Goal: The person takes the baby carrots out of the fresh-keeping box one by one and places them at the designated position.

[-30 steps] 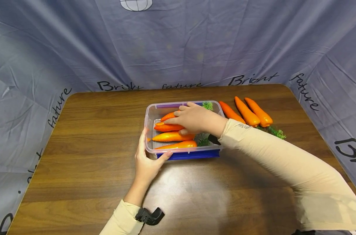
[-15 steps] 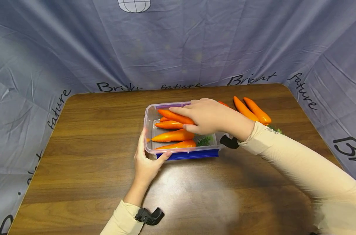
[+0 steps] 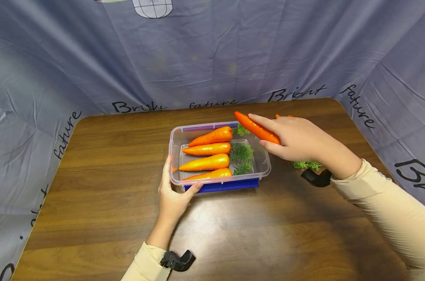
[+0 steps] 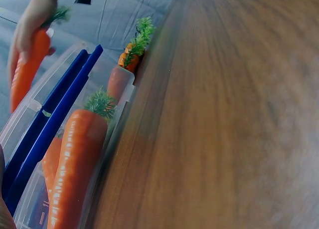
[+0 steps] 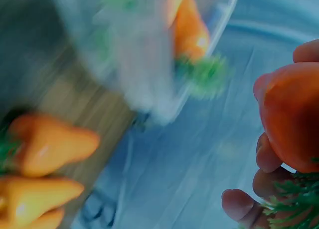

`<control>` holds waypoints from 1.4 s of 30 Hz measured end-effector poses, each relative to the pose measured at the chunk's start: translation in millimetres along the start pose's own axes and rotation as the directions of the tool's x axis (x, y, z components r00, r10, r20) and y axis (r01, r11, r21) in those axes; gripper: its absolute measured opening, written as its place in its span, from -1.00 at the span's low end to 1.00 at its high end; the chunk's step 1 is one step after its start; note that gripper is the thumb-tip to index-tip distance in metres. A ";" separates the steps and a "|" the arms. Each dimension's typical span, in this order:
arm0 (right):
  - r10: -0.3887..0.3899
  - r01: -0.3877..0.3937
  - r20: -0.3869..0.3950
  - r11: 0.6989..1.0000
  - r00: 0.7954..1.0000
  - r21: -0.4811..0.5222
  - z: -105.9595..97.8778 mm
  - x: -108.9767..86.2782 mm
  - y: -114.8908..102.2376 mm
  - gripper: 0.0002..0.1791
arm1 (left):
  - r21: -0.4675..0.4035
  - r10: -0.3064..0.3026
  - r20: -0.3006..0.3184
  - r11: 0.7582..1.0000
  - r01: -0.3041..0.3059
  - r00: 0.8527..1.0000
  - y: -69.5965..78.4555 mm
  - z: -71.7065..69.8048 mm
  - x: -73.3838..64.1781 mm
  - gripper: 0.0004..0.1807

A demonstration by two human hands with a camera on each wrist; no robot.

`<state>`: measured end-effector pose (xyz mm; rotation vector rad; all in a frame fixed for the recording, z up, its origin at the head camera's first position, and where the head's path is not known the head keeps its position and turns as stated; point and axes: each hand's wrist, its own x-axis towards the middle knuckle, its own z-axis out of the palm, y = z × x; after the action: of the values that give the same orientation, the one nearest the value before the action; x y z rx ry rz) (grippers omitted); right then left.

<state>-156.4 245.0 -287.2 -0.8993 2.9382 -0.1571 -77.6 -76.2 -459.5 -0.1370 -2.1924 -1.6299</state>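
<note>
A clear plastic food container (image 3: 264, 173) with blue latches stands on the table. My left hand (image 3: 174, 199) grips its near left corner, thumb on the front rim and fingers along the left wall. Inside, several orange carrots (image 3: 207, 148) lie side by side, tips left, green tops (image 3: 242, 152) right. My right hand (image 3: 296, 138) holds another carrot (image 3: 256, 128) above the container's right end, tip pointing to the back left. That carrot's thick end (image 5: 294, 114) and leafy top (image 5: 294, 199) show in the right wrist view. In the left wrist view, the held carrot (image 4: 30, 69) is raised beyond the blue latch (image 4: 55, 119).
More carrots (image 5: 52, 144) lie on the table right of the container, mostly hidden under my right hand in the head view; their green leaves (image 3: 306, 165) show below it. The wooden table (image 3: 110, 156) meets grey-blue cloth walls (image 3: 198, 58) at the back and sides.
My right hand has lifted a carrot out of the container and carried it right, past the right rim. The left hand has stayed on the container's corner.
</note>
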 end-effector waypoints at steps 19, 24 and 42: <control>0.404 -0.417 0.219 0.908 0.888 0.019 36.7 -66.2 160.2 -0.17 | -0.023 -0.003 0.002 1.000 0.003 1.000 1.2 0.5 -0.5 0.23; 0.426 -0.452 0.261 0.891 0.866 0.044 48.1 -68.4 181.3 -0.16 | -0.021 -0.017 0.002 1.000 0.017 1.000 2.3 0.1 -0.6 0.24; 0.368 -0.469 0.392 0.860 0.843 0.202 78.6 -61.3 210.4 -0.18 | -0.036 -0.005 0.009 0.999 0.005 1.000 -0.4 0.8 0.5 0.23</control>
<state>-215.1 446.5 -387.7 -0.1919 2.6062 -0.3555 -78.5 -75.7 -459.9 -0.1498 -2.1727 -1.6751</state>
